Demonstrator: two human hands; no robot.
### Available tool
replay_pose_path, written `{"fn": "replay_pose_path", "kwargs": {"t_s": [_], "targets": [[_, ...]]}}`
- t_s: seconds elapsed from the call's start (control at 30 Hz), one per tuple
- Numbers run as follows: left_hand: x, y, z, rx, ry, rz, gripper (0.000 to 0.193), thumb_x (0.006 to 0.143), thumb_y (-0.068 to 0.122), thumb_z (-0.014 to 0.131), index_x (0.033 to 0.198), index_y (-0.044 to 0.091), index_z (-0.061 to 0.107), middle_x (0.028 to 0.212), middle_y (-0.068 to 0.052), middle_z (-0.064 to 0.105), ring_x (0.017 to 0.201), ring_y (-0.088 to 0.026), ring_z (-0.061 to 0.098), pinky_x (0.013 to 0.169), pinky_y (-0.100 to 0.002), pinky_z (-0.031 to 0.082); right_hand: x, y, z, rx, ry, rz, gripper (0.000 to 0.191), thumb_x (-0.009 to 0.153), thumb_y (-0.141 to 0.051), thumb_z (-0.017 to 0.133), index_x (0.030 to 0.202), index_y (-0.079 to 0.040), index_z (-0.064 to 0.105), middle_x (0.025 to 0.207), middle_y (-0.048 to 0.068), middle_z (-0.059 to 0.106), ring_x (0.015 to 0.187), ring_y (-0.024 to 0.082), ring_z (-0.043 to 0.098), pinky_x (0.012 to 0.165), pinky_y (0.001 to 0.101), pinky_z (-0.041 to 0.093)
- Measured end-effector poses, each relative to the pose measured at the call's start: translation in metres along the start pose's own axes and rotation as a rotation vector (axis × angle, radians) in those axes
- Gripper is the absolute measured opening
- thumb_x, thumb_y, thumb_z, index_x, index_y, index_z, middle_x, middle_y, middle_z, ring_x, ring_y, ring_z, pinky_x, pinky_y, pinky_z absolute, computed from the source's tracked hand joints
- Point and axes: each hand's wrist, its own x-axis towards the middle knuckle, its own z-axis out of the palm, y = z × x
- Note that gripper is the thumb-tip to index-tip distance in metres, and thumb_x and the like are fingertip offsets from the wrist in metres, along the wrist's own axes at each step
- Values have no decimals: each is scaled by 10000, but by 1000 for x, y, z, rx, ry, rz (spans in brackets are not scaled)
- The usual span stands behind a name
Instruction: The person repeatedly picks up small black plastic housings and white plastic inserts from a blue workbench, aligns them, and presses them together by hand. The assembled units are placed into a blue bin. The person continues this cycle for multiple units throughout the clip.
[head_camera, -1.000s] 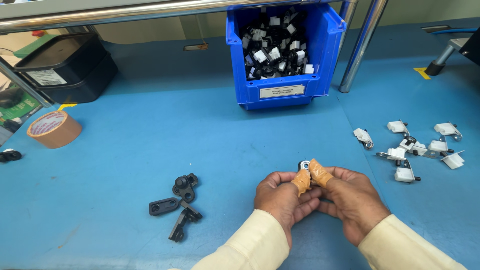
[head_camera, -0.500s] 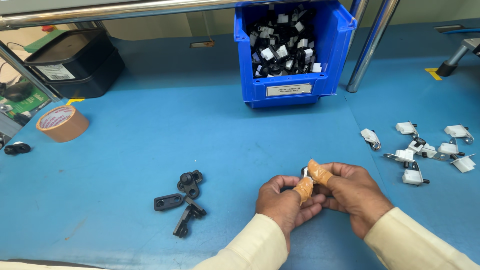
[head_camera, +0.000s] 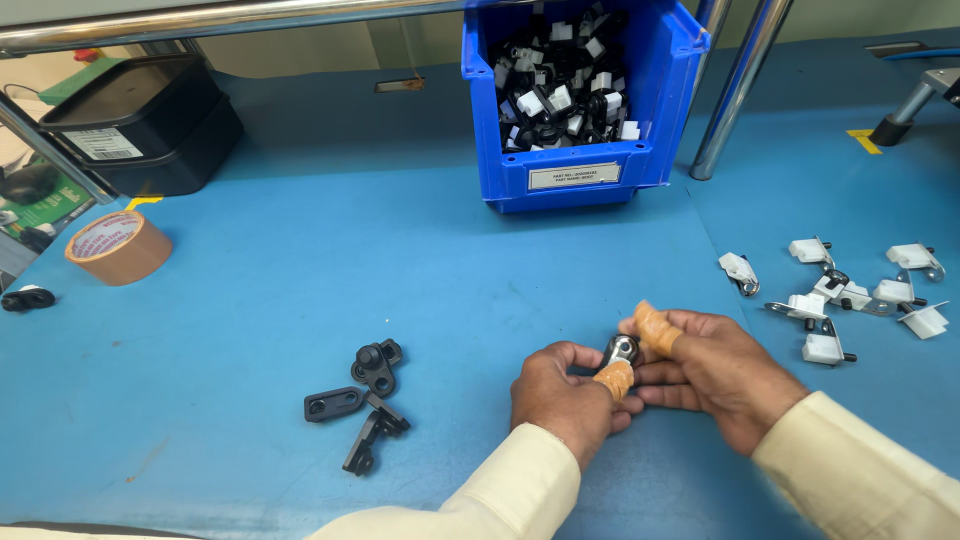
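Blue matting (head_camera: 420, 270) covers the workbench from edge to edge. Just right of centre, low in the frame, the left hand (head_camera: 565, 400) and the right hand (head_camera: 715, 375) meet, fingers closed together on a small black-and-silver metal fitting (head_camera: 621, 350); tan finger cots sit on the left thumb (head_camera: 614, 380) and a right fingertip (head_camera: 652, 327).

Left of the hands, a few flat black plastic brackets (head_camera: 365, 405) lie loose on the mat. To the right, near the frame edge, white plastic clips with metal pins (head_camera: 850, 295) are scattered.

At top centre stands a blue plastic bin (head_camera: 660, 150) full of black and white parts, a white rectangular label (head_camera: 573, 176) on its front wall. At upper left sits a black plastic tray (head_camera: 140, 120) with a white label on its side, and below it a roll of brown packing tape (head_camera: 118, 247). A yellow floor-tape marking (head_camera: 866, 141) shows at upper right beside a chrome upright post (head_camera: 740, 90).
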Motion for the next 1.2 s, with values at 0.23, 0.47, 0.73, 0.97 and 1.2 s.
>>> {"fn": "replay_pose_path", "kwargs": {"t_s": [0.23,0.47,0.73,0.97,1.2], "targets": [[-6,3,-1,372,-2,120,255,884,153,757,1105,53,676,861,-87,778,749,-141,777,669,-279,612,4,-9,5,-408,55,-222,236,934,-220,689,969,-17,803,827,96,779,690,154,709,619,292,587],[-3,7,0,333,12,87,257,875,113,753,1111,38,685,894,-99,796,759,-151,793,684,-273,626,15,17,16,-201,284,-177,282,950,-203,593,982,12,772,812,138,740,623,173,620,556,313,513],[-2,13,-3,311,-60,47,257,899,160,739,1115,35,677,942,-112,794,763,-147,785,671,-260,649,7,4,-10,-326,-33,-138,205,916,-220,722,1002,-37,752,780,85,739,612,127,633,546,287,516],[1,12,-2,261,-35,13,212,909,128,724,1091,25,692,910,-123,796,741,-154,778,666,-270,650,9,15,12,-241,234,-231,278,981,-217,625,1016,22,762,773,147,712,568,192,615,505,329,496],[7,7,-5,-42,-65,-69,174,909,10,683,1080,-3,649,963,-174,771,762,-197,787,672,-298,678,-4,12,5,-55,178,-73,325,966,-281,681,1012,38,722,842,133,730,625,168,663,530,305,516]]}}
